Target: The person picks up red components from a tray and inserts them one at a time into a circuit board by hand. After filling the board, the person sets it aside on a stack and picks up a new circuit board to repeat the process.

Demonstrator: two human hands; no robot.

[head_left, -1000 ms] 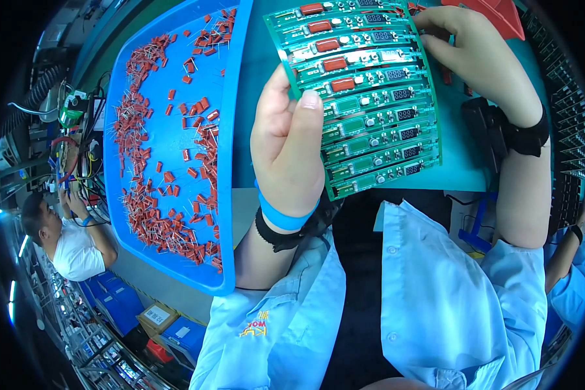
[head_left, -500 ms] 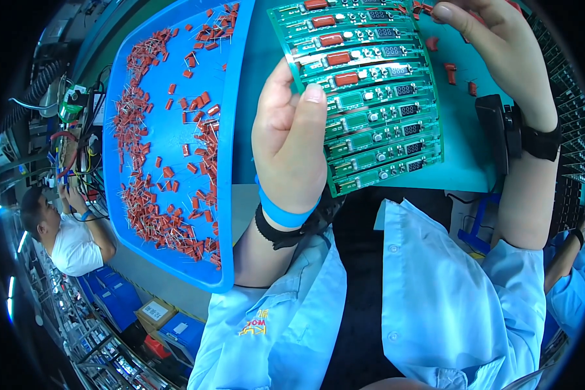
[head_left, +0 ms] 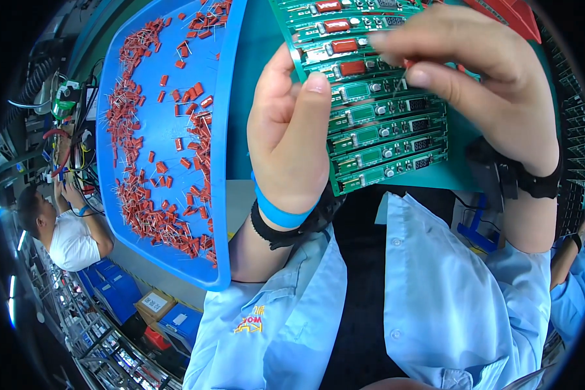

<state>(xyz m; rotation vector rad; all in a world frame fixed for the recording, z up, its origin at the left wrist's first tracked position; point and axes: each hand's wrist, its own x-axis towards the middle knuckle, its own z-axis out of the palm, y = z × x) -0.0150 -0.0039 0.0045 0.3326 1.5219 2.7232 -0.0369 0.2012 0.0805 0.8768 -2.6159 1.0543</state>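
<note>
A blue plastic tray (head_left: 221,162) of loose red capacitors (head_left: 156,221) lay left of the circuit-board panel (head_left: 361,141), its strips running roughly crosswise. The left hand (head_left: 289,136) gripped the panel's left edge. The right hand (head_left: 481,81), above its right side, pinched one red leaded component (head_left: 407,64), right of the uppermost visible bare slot (head_left: 352,93), leads slanting down-left, body axis hidden.

Observed: yellow and red embroidered lettering (head_left: 249,323) on blue shirt (head_left: 273,354); dark characters on cardboard box's (head_left: 147,314) white label (head_left: 154,301).
</note>
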